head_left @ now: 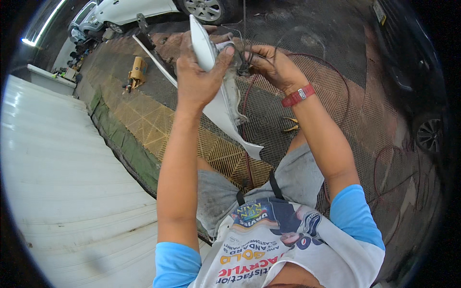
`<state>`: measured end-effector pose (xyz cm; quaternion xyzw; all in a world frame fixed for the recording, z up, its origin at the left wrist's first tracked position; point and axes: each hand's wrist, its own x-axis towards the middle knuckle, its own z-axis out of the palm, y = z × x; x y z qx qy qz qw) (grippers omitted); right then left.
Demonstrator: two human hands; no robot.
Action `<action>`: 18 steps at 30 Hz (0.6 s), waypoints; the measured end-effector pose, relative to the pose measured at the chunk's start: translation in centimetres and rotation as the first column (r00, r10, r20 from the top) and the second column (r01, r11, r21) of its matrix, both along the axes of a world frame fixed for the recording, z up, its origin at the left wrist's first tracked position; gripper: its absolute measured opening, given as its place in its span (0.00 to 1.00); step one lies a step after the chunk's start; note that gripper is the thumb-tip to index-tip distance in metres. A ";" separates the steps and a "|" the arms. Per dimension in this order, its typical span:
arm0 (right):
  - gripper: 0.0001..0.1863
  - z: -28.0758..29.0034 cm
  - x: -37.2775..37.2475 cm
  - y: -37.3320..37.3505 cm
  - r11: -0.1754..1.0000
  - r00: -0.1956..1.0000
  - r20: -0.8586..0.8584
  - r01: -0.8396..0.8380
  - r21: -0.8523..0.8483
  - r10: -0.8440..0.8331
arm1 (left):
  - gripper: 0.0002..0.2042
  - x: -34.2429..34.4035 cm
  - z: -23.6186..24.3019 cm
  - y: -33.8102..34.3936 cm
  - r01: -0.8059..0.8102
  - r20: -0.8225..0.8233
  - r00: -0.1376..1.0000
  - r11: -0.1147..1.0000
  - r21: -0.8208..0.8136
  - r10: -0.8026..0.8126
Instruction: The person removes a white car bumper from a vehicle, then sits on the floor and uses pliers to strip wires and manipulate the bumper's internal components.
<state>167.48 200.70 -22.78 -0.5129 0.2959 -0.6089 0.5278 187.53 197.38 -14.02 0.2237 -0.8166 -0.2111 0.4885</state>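
My left hand is closed round a white curved car trim piece, thumb across its edge. The piece is raised in front of me; its long lower end tapers toward my lap. Dark fittings and grey backing show along its right side. My right hand, with a red watch on the wrist, pinches thin dark wires beside those fittings. Its fingertips are partly hidden among the wires. Left of my left hand, another narrow white strip with a dark bracket sticks out; whether it joins the piece I cannot tell.
Yellow-handled pliers lie on the grated floor mat beyond my right knee. A red hose curves across the floor. At left are a brown cardboard box and a white ribbed wall. A white car stands ahead, a black car at right.
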 end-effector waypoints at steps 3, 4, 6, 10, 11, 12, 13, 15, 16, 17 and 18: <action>0.21 -1.2 -0.9 1.1 0.992 0.985 -0.117 0.123 -0.025 -0.125 | 0.21 1.0 -0.1 -0.6 -0.019 0.076 0.997 0.999 0.032 0.016; 0.21 -2.3 -2.2 1.4 0.988 0.982 -0.111 0.153 -0.032 -0.155 | 0.21 0.8 0.4 -0.1 -0.005 0.101 0.995 0.995 0.097 -0.005; 0.21 -4.3 -4.4 2.5 0.961 0.954 -0.125 0.277 0.022 -0.272 | 0.17 -0.3 0.3 -0.3 -0.006 0.091 0.996 0.995 0.103 -0.003; 0.17 -17.2 -11.3 1.8 0.602 0.679 0.116 0.544 0.584 -0.725 | 0.18 -2.9 0.4 0.0 -0.016 0.156 0.988 0.990 0.138 -0.006; 0.16 -21.5 -12.4 1.8 0.480 0.589 0.098 0.540 0.691 -0.802 | 0.19 -3.6 0.6 0.2 -0.001 0.139 0.990 0.973 0.231 -0.032; 0.15 -25.7 -13.2 2.2 0.346 0.487 0.062 0.520 0.781 -0.871 | 0.19 -4.4 0.7 0.4 0.024 0.117 0.991 0.946 0.322 -0.065; 0.15 -30.8 -13.7 3.0 0.240 0.485 -0.047 0.513 0.824 -0.873 | 0.20 -5.2 0.6 0.3 0.059 0.089 0.991 0.912 0.407 -0.104; 0.18 -38.3 -11.9 4.0 0.120 0.656 -0.537 0.685 0.719 -0.530 | 0.18 -5.6 -0.1 -0.3 0.044 0.074 0.995 0.959 0.281 -0.067; 0.21 -41.1 -10.0 4.8 0.155 0.680 -0.667 0.727 0.669 -0.306 | 0.17 -6.0 -0.5 -0.8 0.033 0.069 0.996 0.976 0.214 -0.048; 0.24 -43.5 -8.2 5.7 0.209 0.637 -0.767 0.762 0.612 -0.075 | 0.17 -6.2 -0.9 -1.5 0.083 0.047 0.995 0.988 0.127 -0.090; 0.29 -45.3 -5.8 5.9 0.210 0.692 -0.719 0.713 0.669 -0.064 | 0.16 -6.3 -1.4 -2.2 0.129 0.030 0.991 0.991 0.039 -0.130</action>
